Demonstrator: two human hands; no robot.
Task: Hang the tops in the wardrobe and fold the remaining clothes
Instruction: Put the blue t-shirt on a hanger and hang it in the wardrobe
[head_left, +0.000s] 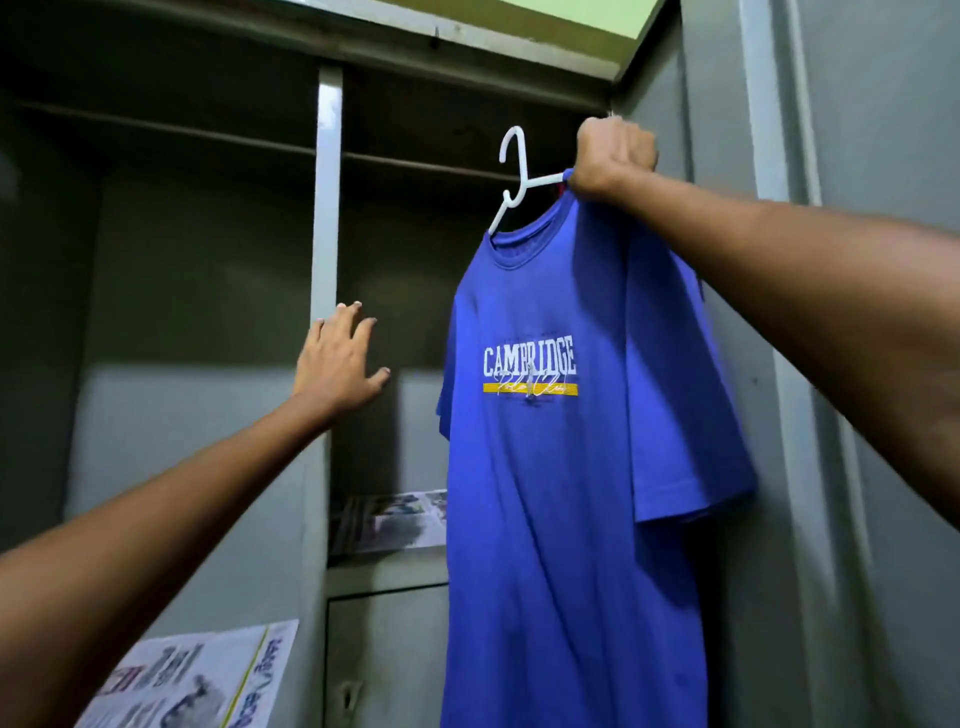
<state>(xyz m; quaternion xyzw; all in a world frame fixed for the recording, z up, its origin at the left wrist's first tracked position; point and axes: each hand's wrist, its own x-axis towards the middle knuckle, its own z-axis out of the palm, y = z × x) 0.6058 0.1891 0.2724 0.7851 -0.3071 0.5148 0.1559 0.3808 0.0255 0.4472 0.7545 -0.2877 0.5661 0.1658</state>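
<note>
Grey metal wardrobe (327, 208), doors open. Right hand (613, 156) grips white plastic hanger (511, 176) carrying blue printed T-shirt (566, 467) (below dark rail (415, 163)). Left hand (337, 364) fingers spread, against centre post.

left grip (337, 358) splayed, right grip (613, 156) clenched

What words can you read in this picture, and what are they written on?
"CAMBRIDGE": white capitals on the chest of the blue T-shirt, which the right hand holds up on a white hanger.
Cursive line over the yellow stripe under it: unreadable.
Newspaper sheet at lower left: print too blurred to read.
Printed paper on the wardrobe shelf: too blurred.
</note>
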